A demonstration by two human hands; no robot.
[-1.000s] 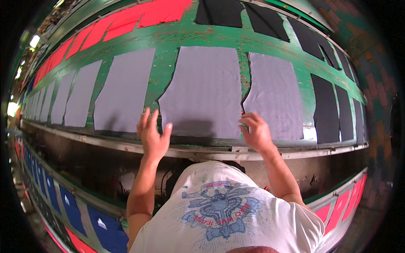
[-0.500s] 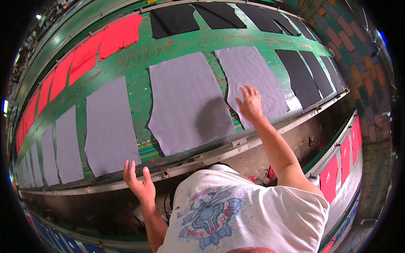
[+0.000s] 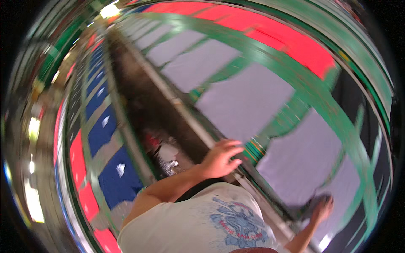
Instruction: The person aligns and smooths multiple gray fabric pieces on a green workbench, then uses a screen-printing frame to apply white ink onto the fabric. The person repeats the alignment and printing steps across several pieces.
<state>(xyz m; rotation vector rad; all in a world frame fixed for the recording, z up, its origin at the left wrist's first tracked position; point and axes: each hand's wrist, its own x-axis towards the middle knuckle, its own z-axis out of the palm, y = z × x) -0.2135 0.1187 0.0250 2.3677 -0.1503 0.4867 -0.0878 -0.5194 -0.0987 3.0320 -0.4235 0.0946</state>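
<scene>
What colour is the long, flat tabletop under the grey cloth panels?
Mostly green; the long, flat tabletop shows best in the head view, between the grey cloth panels.

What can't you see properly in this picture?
All in the head view:
Right hand: motion blur hides whether its fingertips touch the gray fabric panel below.
Right forearm: cut off by the bottom edge.
Far gray panels: too small and smeared to count.
Bright lights at far left: motion blur hides their exact shapes.
</scene>
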